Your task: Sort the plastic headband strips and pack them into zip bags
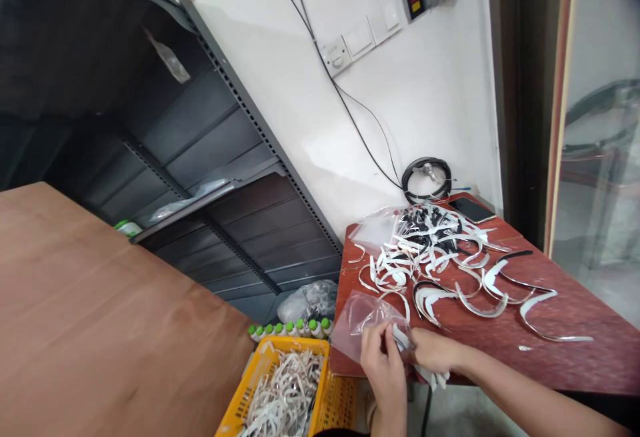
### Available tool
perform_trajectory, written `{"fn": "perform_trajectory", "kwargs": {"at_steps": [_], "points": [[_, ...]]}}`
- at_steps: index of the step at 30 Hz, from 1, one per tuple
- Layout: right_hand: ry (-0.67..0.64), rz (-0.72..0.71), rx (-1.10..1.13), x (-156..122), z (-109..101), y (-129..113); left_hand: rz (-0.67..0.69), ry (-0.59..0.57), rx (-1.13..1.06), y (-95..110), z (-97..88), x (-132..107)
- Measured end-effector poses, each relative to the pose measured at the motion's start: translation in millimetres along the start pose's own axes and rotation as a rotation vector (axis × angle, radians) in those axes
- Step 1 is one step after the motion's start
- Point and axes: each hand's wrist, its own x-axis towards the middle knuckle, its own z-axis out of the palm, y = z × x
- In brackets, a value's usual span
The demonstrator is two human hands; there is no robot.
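Near the table's front edge, my left hand [384, 363] pinches a clear plastic bag [357, 327], which lies partly on the tabletop. Close beside it, my right hand [433, 351] is closed around a bundle of white curved strips [435, 377]. Part of that bundle shows between the two hands, at the mouth of the bag; whether it is inside, I cannot tell. Beyond my hands spreads a loose heap of white, black and shiny curved strips [395, 267]. Several single strips [483, 303] lie to the right of the heap.
A reddish-brown table [575, 303] carries the strips, a phone [471, 209] and a black cable coil [427, 180]. Below left stands a yellow crate [325, 383] full of similar strips. Green-capped bottles [290, 329] line up behind it. Grey shelving [240, 257] and a brown board [110, 317] occupy the left.
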Motion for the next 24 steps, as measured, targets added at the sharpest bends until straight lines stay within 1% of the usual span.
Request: {"fn": "perform_trajectory", "kwargs": {"at_steps": [3,4,5,7,9,12,16,18,20,22,23,24], "points": [[0.057,-0.006,-0.06,0,-5,-3,0.222,-0.095,0.096,5,2.6,-14],[0.083,-0.006,-0.071,0,-7,-4,0.257,-0.127,0.121,6,4.4,-18],[0.11,-0.004,-0.073,1,-10,-5,0.258,-0.151,0.131,6,6.3,-23],[0.158,0.005,-0.052,1,-16,-6,0.173,-0.18,0.104,6,9.3,-28],[0.185,0.017,0.007,1,-20,-6,0.03,-0.187,0.043,5,10.7,-30],[0.172,0.06,0.167,0,-21,-6,-0.122,-0.182,-0.021,1,10.8,-27],[0.137,0.161,0.435,-8,-14,-7,-0.2,-0.161,-0.04,-6,11.8,-23],[0.14,0.177,0.542,-14,-10,-7,-0.216,-0.153,-0.055,-8,12.9,-21],[0.137,0.156,0.676,-18,-5,-6,-0.229,-0.153,-0.085,-9,13.5,-19],[0.133,0.08,0.787,-19,0,-4,-0.248,-0.157,-0.119,-9,13.4,-18],[0.148,0.027,0.8,-19,1,-2,-0.259,-0.161,-0.132,-9,13.1,-17],[0.177,-0.027,0.766,-17,3,0,-0.27,-0.165,-0.144,-10,12.7,-17]]}}
